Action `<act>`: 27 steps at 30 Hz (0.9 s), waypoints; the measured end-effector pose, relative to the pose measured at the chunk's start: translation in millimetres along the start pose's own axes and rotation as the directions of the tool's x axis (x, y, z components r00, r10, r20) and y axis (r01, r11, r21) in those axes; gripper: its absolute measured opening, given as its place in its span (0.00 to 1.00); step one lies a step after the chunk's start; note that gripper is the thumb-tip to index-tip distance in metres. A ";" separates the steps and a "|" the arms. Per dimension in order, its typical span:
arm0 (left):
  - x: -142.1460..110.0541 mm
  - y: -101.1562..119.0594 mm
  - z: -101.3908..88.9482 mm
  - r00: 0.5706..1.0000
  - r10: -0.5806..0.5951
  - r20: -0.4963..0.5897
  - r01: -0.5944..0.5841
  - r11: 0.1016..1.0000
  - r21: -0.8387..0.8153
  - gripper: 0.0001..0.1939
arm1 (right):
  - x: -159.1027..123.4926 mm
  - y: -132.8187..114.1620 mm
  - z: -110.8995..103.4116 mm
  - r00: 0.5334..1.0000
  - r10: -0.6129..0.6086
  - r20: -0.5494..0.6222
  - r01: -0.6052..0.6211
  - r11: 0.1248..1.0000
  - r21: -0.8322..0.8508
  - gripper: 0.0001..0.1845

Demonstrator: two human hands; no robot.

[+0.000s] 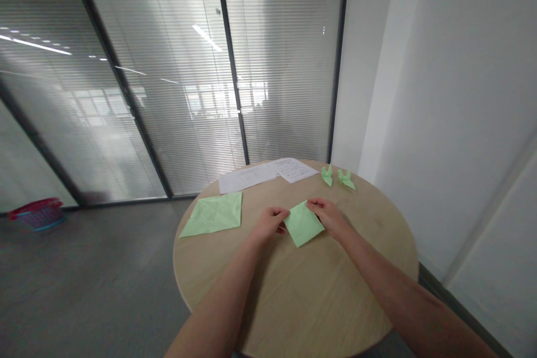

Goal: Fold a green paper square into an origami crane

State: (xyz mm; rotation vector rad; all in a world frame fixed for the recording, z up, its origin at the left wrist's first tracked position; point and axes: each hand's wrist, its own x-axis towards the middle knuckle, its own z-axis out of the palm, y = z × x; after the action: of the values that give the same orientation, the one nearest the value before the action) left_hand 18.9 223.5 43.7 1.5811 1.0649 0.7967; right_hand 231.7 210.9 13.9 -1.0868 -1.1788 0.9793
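Observation:
A small folded square of light green paper (304,224) lies on the round wooden table (293,291), turned like a diamond. My left hand (271,222) pinches its left corner with curled fingers. My right hand (330,216) grips its upper right edge, fingers closed on the paper. A larger creased green sheet (213,214) lies flat to the left of my hands. Two small folded green paper figures (338,177) stand at the far right of the table.
White printed sheets (268,173) lie at the table's far edge. Glass partitions with blinds (188,84) stand behind. A white wall (461,95) is close on the right. A red and blue basket (39,213) sits on the grey floor at far left.

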 end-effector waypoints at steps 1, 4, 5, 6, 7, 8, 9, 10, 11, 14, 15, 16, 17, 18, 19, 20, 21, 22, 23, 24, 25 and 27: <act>-0.6 0.7 0.7 1.000 -0.007 -0.003 0.007 1.000 0.015 0.17 | -0.2 -0.5 -0.1 1.000 -0.007 -0.006 0.007 1.000 -0.006 0.17; -2.4 3.1 1.9 1.000 -0.013 -0.023 0.014 0.998 0.060 0.15 | -1.1 -1.7 -0.2 1.000 -0.016 0.000 0.016 1.000 -0.025 0.17; -3.0 3.7 2.1 1.000 -0.009 -0.025 0.011 0.997 0.072 0.15 | -1.3 -1.9 -0.1 1.000 -0.017 0.010 0.017 0.999 -0.033 0.17; -3.6 4.1 2.3 1.000 -0.003 -0.027 0.005 0.997 0.082 0.15 | -1.4 -1.8 0.1 1.000 -0.017 0.020 0.017 0.999 -0.040 0.17; -4.0 4.2 2.7 1.000 0.005 -0.025 -0.003 0.996 0.088 0.16 | -1.3 -1.5 0.3 0.999 -0.016 0.032 0.017 0.999 -0.046 0.16; -4.4 4.0 3.2 1.000 0.019 -0.019 -0.017 0.995 0.094 0.16 | -1.2 -1.1 0.5 0.999 -0.016 0.044 0.018 0.999 -0.050 0.15; -4.7 3.5 3.9 0.999 0.036 -0.009 -0.035 0.994 0.101 0.16 | -1.1 -0.5 0.7 0.998 -0.019 0.056 0.022 0.998 -0.053 0.14; -4.9 2.9 4.8 0.998 0.058 0.003 -0.058 0.993 0.107 0.17 | -1.1 0.1 0.9 0.998 -0.024 0.065 0.028 0.998 -0.058 0.14; -4.8 2.1 5.8 0.996 0.083 0.020 -0.085 0.990 0.114 0.17 | -1.0 0.8 1.1 0.997 -0.030 0.073 0.035 0.997 -0.065 0.14; -3.8 -0.7 8.1 0.990 0.131 0.058 -0.138 0.982 0.130 0.18 | -0.7 2.5 1.8 0.995 -0.033 0.096 0.040 0.997 -0.068 0.14; -3.1 -1.5 8.4 0.990 0.131 0.060 -0.138 0.982 0.132 0.18 | -0.5 3.0 2.0 0.995 -0.030 0.099 0.036 0.997 -0.065 0.14; -2.4 -2.3 8.5 0.990 0.126 0.056 -0.133 0.982 0.134 0.18 | -0.1 3.3 2.1 0.995 -0.028 0.100 0.034 0.998 -0.061 0.15; -1.7 -3.0 8.3 0.992 0.118 0.047 -0.123 0.983 0.136 0.18 | 0.3 3.5 2.1 0.995 -0.028 0.095 0.034 0.998 -0.058 0.15; -0.9 -3.5 7.9 0.993 0.109 0.034 -0.113 0.984 0.137 0.18 | 0.8 3.5 2.0 0.996 -0.034 0.086 0.039 0.998 -0.057 0.16; -0.2 -3.9 7.4 0.995 0.101 0.020 -0.103 0.985 0.138 0.17 | 1.2 3.3 1.6 0.996 -0.043 0.075 0.048 0.997 -0.057 0.16; 0.3 -4.1 6.8 0.995 0.096 0.005 -0.095 0.986 0.137 0.17 | 1.4 2.7 1.2 0.996 -0.053 0.067 0.057 0.997 -0.054 0.16; 0.9 -4.0 6.1 0.996 0.094 -0.009 -0.092 0.987 0.133 0.17 | 1.4 1.9 0.6 0.996 -0.058 0.063 0.061 0.997 -0.042 0.17; 1.3 -3.9 5.5 0.995 0.095 -0.019 -0.092 0.988 0.127 0.17 | 1.0 0.8 0.0 0.996 -0.057 0.070 0.058 0.998 -0.021 0.18; 1.6 -3.6 5.0 0.995 0.100 -0.031 -0.095 0.988 0.118 0.16 | 0.2 -0.5 -0.5 0.995 -0.048 0.092 0.048 0.999 0.006 0.21; 1.9 -3.2 4.4 0.993 0.108 -0.046 -0.102 0.989 0.106 0.16 | -1.0 -2.0 -0.8 0.991 -0.037 0.127 0.033 0.999 0.037 0.24; 2.1 -2.8 4.0 0.991 0.116 -0.062 -0.110 0.990 0.092 0.16 | -2.6 -3.4 -0.8 0.985 -0.028 0.169 0.018 0.998 0.064 0.29; 2.3 -1.9 3.1 0.986 0.129 -0.101 -0.124 0.991 0.059 0.16 | -6.1 -6.2 0.0 0.969 -0.026 0.247 0.005 0.996 0.086 0.36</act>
State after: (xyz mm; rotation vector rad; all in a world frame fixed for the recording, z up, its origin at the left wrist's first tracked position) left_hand 22.1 224.6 41.0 1.6800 1.0752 0.9527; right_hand 231.1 203.7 18.7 -0.9050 -1.3322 1.1673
